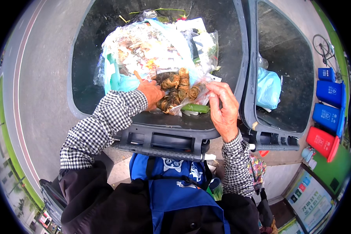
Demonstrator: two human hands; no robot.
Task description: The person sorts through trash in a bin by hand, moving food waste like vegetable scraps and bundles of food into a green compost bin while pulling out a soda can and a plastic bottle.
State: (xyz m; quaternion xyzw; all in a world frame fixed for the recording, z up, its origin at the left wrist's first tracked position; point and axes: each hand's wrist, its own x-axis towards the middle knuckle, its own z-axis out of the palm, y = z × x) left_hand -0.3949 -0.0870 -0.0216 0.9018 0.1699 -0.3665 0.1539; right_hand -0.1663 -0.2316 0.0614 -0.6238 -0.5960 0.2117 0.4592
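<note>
Before me a dark plastic wheeled bin stands open, heaped with rubbish. Several brown, twisted, rope-like bundles lie at its near side in a clear plastic bag. My left hand reaches in at the left of these bundles; its fingertips are partly hidden, so its grip is unclear. Thumb and forefinger of my right hand pinch the bag's right edge. A green stalk piece lies just below the bundles. Behind them spreads a light-blue plastic bag with wet mixed waste.
A second bin adjoins on the right, holding a tied light-blue bag. The bin's handle bar runs between me and the rubbish. Blue bins, a red bin and a bicycle stand farther right.
</note>
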